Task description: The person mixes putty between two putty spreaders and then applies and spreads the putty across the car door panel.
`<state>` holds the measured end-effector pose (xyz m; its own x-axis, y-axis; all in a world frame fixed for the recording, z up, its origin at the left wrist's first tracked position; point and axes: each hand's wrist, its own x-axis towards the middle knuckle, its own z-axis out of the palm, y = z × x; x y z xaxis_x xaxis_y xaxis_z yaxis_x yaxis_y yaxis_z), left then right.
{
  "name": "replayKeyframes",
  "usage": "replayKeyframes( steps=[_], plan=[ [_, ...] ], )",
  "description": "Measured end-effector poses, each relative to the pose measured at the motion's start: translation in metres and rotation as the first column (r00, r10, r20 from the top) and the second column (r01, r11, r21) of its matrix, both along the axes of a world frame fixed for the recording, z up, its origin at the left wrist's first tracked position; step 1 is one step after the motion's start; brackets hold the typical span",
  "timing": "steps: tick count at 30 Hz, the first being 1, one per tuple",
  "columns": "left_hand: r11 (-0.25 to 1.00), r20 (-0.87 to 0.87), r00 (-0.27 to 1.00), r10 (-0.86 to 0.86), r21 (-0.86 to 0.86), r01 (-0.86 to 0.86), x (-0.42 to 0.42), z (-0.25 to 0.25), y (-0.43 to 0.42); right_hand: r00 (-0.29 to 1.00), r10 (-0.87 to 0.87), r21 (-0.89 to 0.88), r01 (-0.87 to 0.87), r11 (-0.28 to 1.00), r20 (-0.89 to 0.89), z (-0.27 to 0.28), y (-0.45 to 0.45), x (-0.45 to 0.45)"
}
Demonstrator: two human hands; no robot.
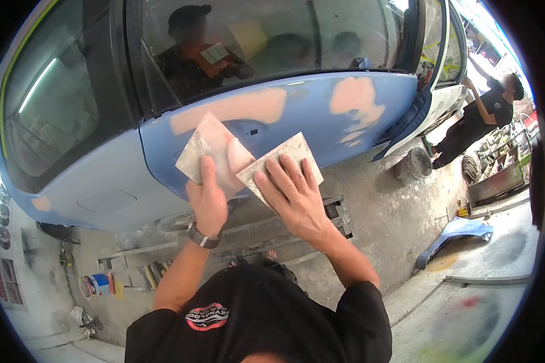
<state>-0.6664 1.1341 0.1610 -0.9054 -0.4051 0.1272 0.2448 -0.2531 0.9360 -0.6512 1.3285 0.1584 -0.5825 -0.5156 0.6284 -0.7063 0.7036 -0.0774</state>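
Note:
My left hand (pixel 208 199) grips a pale, square flat plate (pixel 201 140), its thumb lying on top. A lump of pinkish body filler (pixel 238 156) sits on that plate's right side. In my right hand (pixel 297 196) is a second pale, smeared square plate (pixel 300 145), with the fingers spread across its face. The left corner of this plate meets the filler or lies just over it; I cannot tell which. Behind both plates is a blue car door (pixel 321 142) with pinkish filler patches (pixel 354 100) on it.
A person in dark clothes (pixel 475 118) stands by the car's far end, near a grey bucket (pixel 413 166). A blue curved panel (pixel 457 233) lies at the right. On the floor at the left stands a can (pixel 95 285). A low metal frame (pixel 339 218) lies beneath my hands.

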Motion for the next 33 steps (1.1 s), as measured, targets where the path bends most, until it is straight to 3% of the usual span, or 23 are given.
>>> replayKeyframes(
  steps=[3,6,9,10,12,13,15,27,33],
  plan=[
    [0.992,0.054,0.995,-0.084,-0.088,0.088,0.0,-0.018,-0.009,0.998,0.039,0.068,-0.042,0.997,0.038,-0.01,-0.002,-0.002],
    [0.973,0.113,0.994,0.008,-0.23,0.018,-0.002,-0.029,-0.016,0.985,0.144,0.081,-0.152,0.985,0.094,-0.028,-0.004,0.0],
    [0.996,-0.025,0.998,0.055,-0.07,-0.057,-0.014,-0.027,-0.044,0.966,0.176,0.154,-0.206,0.966,0.19,-0.053,0.008,-0.023],
    [0.999,0.006,1.0,-0.013,0.052,0.012,-0.016,-0.026,-0.055,0.996,0.075,0.107,-0.081,0.991,0.054,-0.052,0.016,-0.045],
    [0.947,0.049,0.988,-0.149,0.295,0.129,-0.013,-0.022,-0.078,0.992,-0.115,-0.1,0.11,0.989,-0.052,-0.048,0.033,-0.093],
    [0.937,0.066,0.985,-0.157,0.324,0.128,-0.013,-0.031,-0.09,0.972,-0.216,-0.157,0.201,0.967,-0.091,-0.038,0.039,-0.113],
    [0.917,0.103,0.98,-0.173,0.38,0.121,-0.015,-0.057,-0.106,0.955,-0.261,-0.136,0.242,0.961,-0.139,-0.029,0.042,-0.137],
    [0.873,0.043,0.979,-0.199,0.462,0.157,-0.015,-0.067,-0.121,0.926,-0.317,-0.081,0.307,0.948,-0.207,-0.027,0.038,-0.18],
    [0.882,0.03,0.976,-0.216,0.435,0.182,-0.015,-0.061,-0.116,0.937,-0.315,-0.096,0.303,0.948,-0.15,-0.044,0.032,-0.171]
  ],
)
